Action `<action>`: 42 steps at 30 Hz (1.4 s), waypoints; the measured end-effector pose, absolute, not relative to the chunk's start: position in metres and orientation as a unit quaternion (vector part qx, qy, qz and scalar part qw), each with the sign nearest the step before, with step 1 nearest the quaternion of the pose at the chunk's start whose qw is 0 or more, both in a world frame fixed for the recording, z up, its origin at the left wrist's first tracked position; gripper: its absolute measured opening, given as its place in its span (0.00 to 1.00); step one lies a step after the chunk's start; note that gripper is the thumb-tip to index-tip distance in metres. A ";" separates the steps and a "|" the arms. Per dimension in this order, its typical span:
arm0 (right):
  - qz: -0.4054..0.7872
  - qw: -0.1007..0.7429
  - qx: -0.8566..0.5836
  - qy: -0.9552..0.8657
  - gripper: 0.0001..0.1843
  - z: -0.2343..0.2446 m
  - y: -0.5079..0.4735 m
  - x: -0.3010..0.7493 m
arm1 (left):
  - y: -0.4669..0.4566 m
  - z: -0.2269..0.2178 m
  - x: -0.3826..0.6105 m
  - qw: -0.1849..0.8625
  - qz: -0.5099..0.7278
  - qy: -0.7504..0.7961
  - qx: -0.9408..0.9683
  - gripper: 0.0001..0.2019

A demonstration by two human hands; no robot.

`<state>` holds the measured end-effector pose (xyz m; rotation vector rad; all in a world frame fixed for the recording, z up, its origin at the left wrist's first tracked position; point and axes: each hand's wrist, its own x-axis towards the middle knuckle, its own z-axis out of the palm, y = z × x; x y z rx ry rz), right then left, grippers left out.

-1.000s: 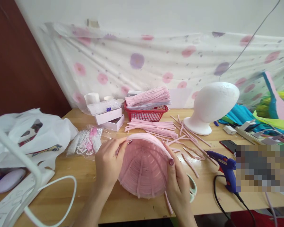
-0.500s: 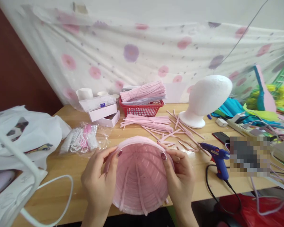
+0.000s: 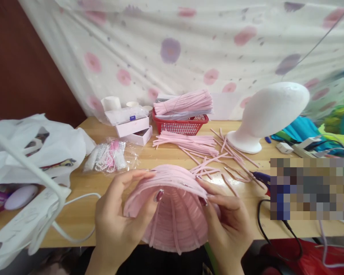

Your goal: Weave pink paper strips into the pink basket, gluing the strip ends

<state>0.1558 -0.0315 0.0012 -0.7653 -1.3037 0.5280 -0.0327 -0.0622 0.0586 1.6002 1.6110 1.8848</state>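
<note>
A pink, dome-shaped cap built of fuzzy pipe cleaners is held over the table's front edge, its hollow inside facing me and showing several ribs. My left hand grips the left part of its upper rim, thumb inside and fingers over the outside. At the right end of the same rim, my right hand pinches the edge between thumb and fingers. Just beyond the cap lie loose pink pipe cleaners, some bundled and others scattered to the right.
Behind stand a red basket of pipe cleaners, white boxes and a white foam head. A bag of beads, a white plastic bag and a white lamp arm occupy the left. A glue gun, partly blurred out, lies right.
The cap has tilted, so more of its upper outer rim shows. My left thumb has moved right along the inside edge. The view has shifted left and down.
</note>
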 end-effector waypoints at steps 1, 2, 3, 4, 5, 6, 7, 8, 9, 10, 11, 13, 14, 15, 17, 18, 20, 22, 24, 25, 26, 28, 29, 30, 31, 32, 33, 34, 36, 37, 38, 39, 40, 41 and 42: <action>0.237 0.696 -0.340 -0.586 0.12 0.002 -0.033 0.156 | -0.063 0.060 -0.031 0.110 0.638 0.543 0.535 0.13; 0.236 0.696 -0.338 -0.588 0.12 0.004 -0.034 0.156 | -0.064 0.061 -0.030 0.119 0.641 0.543 0.530 0.13; 0.235 0.697 -0.337 -0.588 0.12 0.006 -0.035 0.155 | -0.064 0.061 -0.029 0.123 0.644 0.543 0.524 0.12; 0.234 0.698 -0.337 -0.587 0.12 0.008 -0.037 0.154 | -0.065 0.061 -0.029 0.123 0.647 0.544 0.520 0.11; 0.233 0.699 -0.339 -0.585 0.12 0.011 -0.039 0.153 | -0.066 0.061 -0.030 0.118 0.647 0.546 0.519 0.11; 0.233 0.700 -0.342 -0.583 0.11 0.013 -0.041 0.152 | -0.067 0.060 -0.030 0.108 0.644 0.547 0.524 0.10; 0.234 0.700 -0.345 -0.580 0.11 0.015 -0.043 0.151 | -0.068 0.059 -0.031 0.095 0.639 0.548 0.532 0.10; 0.236 0.699 -0.349 -0.579 0.11 0.017 -0.044 0.150 | -0.069 0.058 -0.031 0.079 0.632 0.548 0.543 0.10; 0.238 0.698 -0.352 -0.577 0.11 0.019 -0.046 0.149 | -0.070 0.057 -0.032 0.065 0.625 0.549 0.552 0.10; 0.239 0.697 -0.353 -0.576 0.12 0.020 -0.048 0.148 | -0.070 0.056 -0.032 0.054 0.620 0.552 0.555 0.10; 0.241 0.697 -0.354 -0.576 0.12 0.021 -0.049 0.147 | -0.071 0.056 -0.032 0.050 0.619 0.556 0.552 0.10; 0.244 0.697 -0.354 -0.573 0.13 0.021 -0.051 0.146 | -0.071 0.056 -0.031 0.051 0.625 0.563 0.538 0.09; 0.244 0.698 -0.355 -0.572 0.13 0.021 -0.051 0.146 | -0.071 0.057 -0.031 0.050 0.627 0.563 0.537 0.09; 0.244 0.699 -0.355 -0.571 0.13 0.021 -0.052 0.146 | -0.071 0.057 -0.030 0.047 0.628 0.563 0.536 0.09; 0.244 0.700 -0.356 -0.569 0.13 0.021 -0.053 0.145 | -0.072 0.058 -0.028 0.043 0.629 0.565 0.533 0.09; 0.243 0.701 -0.357 -0.568 0.13 0.021 -0.054 0.145 | -0.072 0.058 -0.027 0.043 0.628 0.568 0.530 0.09; 0.243 0.703 -0.359 -0.563 0.13 0.022 -0.054 0.144 | -0.074 0.059 -0.025 0.049 0.628 0.579 0.517 0.09; 0.249 0.707 -0.364 -0.553 0.13 0.023 -0.055 0.143 | -0.075 0.059 -0.023 0.053 0.631 0.586 0.505 0.10; 0.262 0.707 -0.369 -0.543 0.12 0.025 -0.055 0.142 | -0.075 0.060 -0.022 0.058 0.637 0.589 0.493 0.10; 0.269 0.705 -0.371 -0.541 0.12 0.026 -0.055 0.141 | -0.075 0.059 -0.021 0.058 0.641 0.588 0.490 0.11; 0.272 0.703 -0.373 -0.541 0.11 0.027 -0.055 0.141 | -0.075 0.059 -0.021 0.056 0.642 0.585 0.492 0.11; 0.270 0.696 -0.379 -0.547 0.11 0.028 -0.055 0.141 | -0.075 0.057 -0.022 0.047 0.642 0.582 0.497 0.11; 0.265 0.692 -0.381 -0.553 0.10 0.029 -0.055 0.141 | -0.074 0.055 -0.023 0.037 0.640 0.581 0.501 0.11; 0.262 0.688 -0.383 -0.558 0.09 0.030 -0.055 0.141 | -0.074 0.054 -0.023 0.026 0.637 0.581 0.506 0.12; 0.259 0.685 -0.384 -0.562 0.09 0.030 -0.055 0.141 | -0.075 0.053 -0.023 0.015 0.634 0.582 0.509 0.14; 0.258 0.684 -0.383 -0.565 0.09 0.031 -0.055 0.141 | -0.075 0.052 -0.022 0.006 0.632 0.581 0.513 0.16; 0.258 0.684 -0.382 -0.566 0.09 0.032 -0.055 0.141 | -0.076 0.051 -0.021 -0.002 0.630 0.580 0.517 0.18; 0.259 0.685 -0.379 -0.566 0.10 0.033 -0.055 0.140 | -0.076 0.052 -0.019 -0.009 0.627 0.579 0.522 0.20; 0.257 0.689 -0.372 -0.567 0.10 0.034 -0.056 0.140 | -0.078 0.054 -0.016 -0.019 0.619 0.580 0.530 0.23; 0.253 0.690 -0.368 -0.570 0.10 0.034 -0.056 0.140 | -0.078 0.055 -0.014 -0.025 0.615 0.581 0.533 0.24; 0.250 0.690 -0.363 -0.574 0.10 0.034 -0.056 0.140 | -0.079 0.057 -0.013 -0.029 0.610 0.585 0.534 0.24; 0.247 0.690 -0.359 -0.577 0.10 0.034 -0.055 0.140 | -0.079 0.058 -0.011 -0.031 0.606 0.590 0.533 0.24; 0.245 0.690 -0.357 -0.581 0.11 0.034 -0.055 0.140 | -0.078 0.059 -0.010 -0.031 0.604 0.594 0.530 0.24; 0.243 0.689 -0.356 -0.582 0.11 0.034 -0.055 0.141 | -0.078 0.060 -0.010 -0.029 0.603 0.598 0.527 0.24; 0.242 0.689 -0.356 -0.583 0.11 0.033 -0.055 0.141 | -0.078 0.060 -0.009 -0.027 0.603 0.601 0.524 0.24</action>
